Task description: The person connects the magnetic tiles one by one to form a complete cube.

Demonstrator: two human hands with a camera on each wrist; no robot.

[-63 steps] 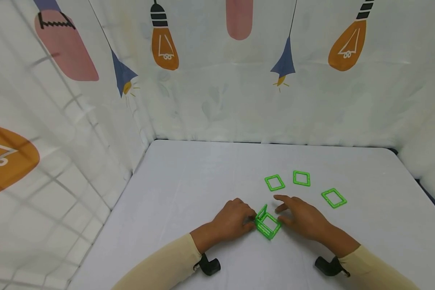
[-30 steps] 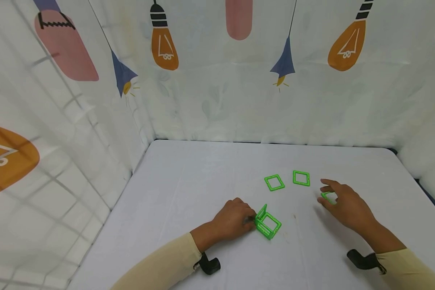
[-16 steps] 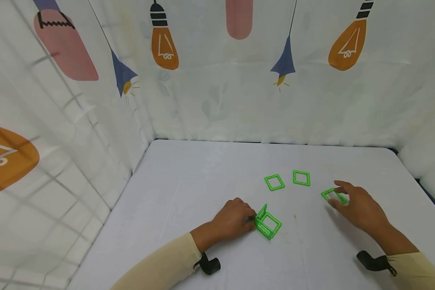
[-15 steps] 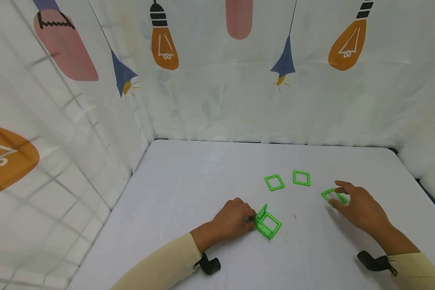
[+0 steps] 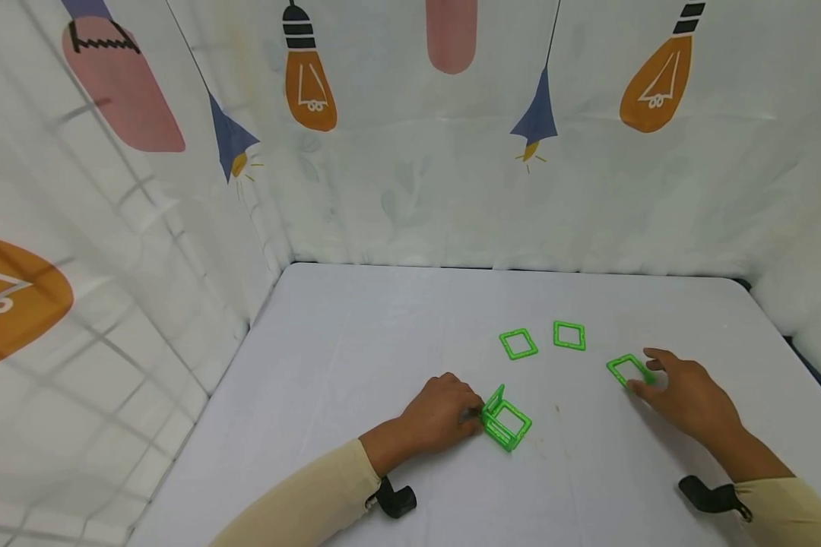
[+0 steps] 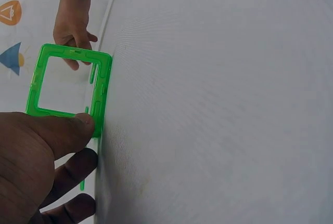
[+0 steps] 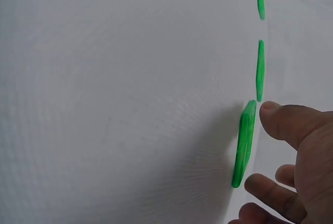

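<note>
The left hand's fingertips are partly hidden; it pinches the joined green squares at their left corner, with at least one square raised from a flat one. On the right side of the white table, a separate green square sits between the right hand's thumb and fingers, but contact or grip cannot be told. Two loose squares lie farther off, beyond both hands. Both sleeves are cut off.

Plain tan sleeves at 7 and 4 o'clock in the head view, chunky black wrist cam by each cuff, hands totally bare.
</note>
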